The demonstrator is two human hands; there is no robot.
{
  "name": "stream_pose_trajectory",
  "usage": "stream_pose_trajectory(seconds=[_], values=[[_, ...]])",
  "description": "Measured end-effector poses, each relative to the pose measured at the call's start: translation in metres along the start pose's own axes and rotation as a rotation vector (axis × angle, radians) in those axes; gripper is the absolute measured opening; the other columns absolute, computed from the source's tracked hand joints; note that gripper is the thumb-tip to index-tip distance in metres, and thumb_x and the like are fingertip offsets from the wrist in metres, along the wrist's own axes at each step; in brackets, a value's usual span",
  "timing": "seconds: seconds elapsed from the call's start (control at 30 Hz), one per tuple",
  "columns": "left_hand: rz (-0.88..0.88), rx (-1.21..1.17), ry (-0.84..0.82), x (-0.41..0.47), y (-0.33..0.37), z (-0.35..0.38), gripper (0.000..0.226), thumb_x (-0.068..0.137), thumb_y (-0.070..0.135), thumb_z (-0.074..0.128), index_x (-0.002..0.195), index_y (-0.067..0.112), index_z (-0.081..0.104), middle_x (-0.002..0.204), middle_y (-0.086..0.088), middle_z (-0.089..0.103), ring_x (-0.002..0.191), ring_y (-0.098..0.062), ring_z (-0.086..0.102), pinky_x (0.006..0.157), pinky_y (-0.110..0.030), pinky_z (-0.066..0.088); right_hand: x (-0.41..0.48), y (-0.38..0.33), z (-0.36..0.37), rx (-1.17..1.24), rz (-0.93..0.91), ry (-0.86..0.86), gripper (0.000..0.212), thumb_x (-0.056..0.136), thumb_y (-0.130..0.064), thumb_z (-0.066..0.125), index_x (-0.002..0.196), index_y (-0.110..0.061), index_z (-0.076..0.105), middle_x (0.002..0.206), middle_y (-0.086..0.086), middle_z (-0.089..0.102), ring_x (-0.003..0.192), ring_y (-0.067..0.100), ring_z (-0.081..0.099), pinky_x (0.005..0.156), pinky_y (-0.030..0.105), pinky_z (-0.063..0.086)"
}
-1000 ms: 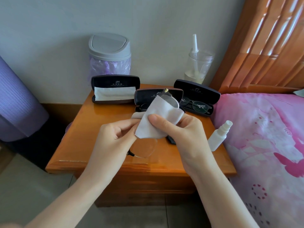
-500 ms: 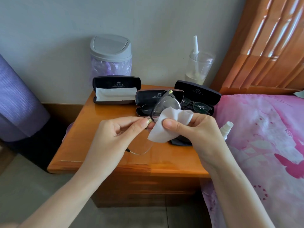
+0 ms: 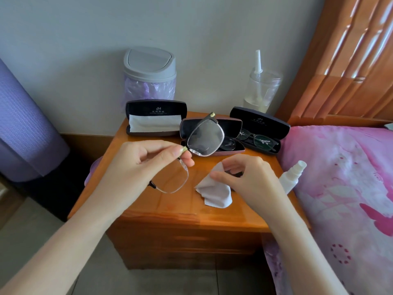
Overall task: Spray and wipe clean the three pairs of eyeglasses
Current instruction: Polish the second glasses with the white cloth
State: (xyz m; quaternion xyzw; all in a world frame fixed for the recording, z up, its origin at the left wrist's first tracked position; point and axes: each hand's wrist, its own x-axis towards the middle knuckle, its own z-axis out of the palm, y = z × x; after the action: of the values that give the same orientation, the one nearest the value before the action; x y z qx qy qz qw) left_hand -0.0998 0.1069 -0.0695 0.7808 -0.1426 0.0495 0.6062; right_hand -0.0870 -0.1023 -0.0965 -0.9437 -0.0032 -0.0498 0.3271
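My left hand (image 3: 136, 167) pinches the bridge of a half-rim pair of glasses (image 3: 205, 138) and holds it tilted above the wooden nightstand (image 3: 170, 207). The upper lens looks smeared. My right hand (image 3: 251, 179) hovers low over the table, thumb and curled fingers on the top corner of a white cloth (image 3: 214, 194) that mostly lies on the wood. A second pair (image 3: 228, 143) lies in the open middle case (image 3: 231, 126). A third pair (image 3: 259, 140) lies in the open right case (image 3: 259, 121). A small white spray bottle (image 3: 291, 177) lies at the table's right edge.
An open left case (image 3: 156, 109) holds a folded white cloth. A grey-lidded bin (image 3: 150, 73) and a clear jar (image 3: 262, 90) stand by the wall. A pink bed (image 3: 340, 188) adjoins the right side; a purple rolled mat (image 3: 25, 124) stands at left.
My right hand took the cloth off the upper lens and lowered it to the tabletop. My left hand kept its pinch on the bridge, and the lens now shows bare.
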Motion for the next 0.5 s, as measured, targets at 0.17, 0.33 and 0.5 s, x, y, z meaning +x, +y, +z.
stream_pose_trajectory(seconds=[0.17, 0.33, 0.5], values=[[-0.005, 0.036, -0.046, 0.001, 0.001, -0.004, 0.023, 0.085, 0.031, 0.055, 0.086, 0.021, 0.075, 0.084, 0.011, 0.075, 0.092, -0.003, 0.068, 0.077, -0.009, 0.050, -0.002, -0.014, -0.014, 0.291, -0.226, 0.328, 0.012, 0.092, -0.032, 0.059, 0.097, -0.029, 0.069, 0.090, -0.016, 0.069, 0.089, 0.003, 0.063, 0.078, 0.017, 0.049], [0.001, 0.078, -0.108, 0.000, 0.004, -0.003, 0.020, 0.086, 0.028, 0.056, 0.089, 0.021, 0.075, 0.085, 0.014, 0.075, 0.089, 0.002, 0.068, 0.074, -0.004, 0.046, -0.001, -0.029, -0.025, 0.531, -0.397, 0.265, 0.026, 0.095, -0.026, 0.049, 0.117, -0.023, 0.064, 0.108, -0.013, 0.068, 0.106, 0.001, 0.062, 0.088, 0.016, 0.049], [0.036, 0.159, -0.123, 0.000, 0.003, -0.002, 0.019, 0.086, 0.027, 0.057, 0.090, 0.023, 0.075, 0.086, 0.017, 0.074, 0.090, 0.004, 0.067, 0.076, -0.002, 0.045, 0.001, -0.029, -0.024, 0.519, -0.405, 0.158, 0.022, 0.093, -0.012, 0.057, 0.110, -0.015, 0.070, 0.101, -0.005, 0.072, 0.097, 0.000, 0.065, 0.080, 0.010, 0.048]])
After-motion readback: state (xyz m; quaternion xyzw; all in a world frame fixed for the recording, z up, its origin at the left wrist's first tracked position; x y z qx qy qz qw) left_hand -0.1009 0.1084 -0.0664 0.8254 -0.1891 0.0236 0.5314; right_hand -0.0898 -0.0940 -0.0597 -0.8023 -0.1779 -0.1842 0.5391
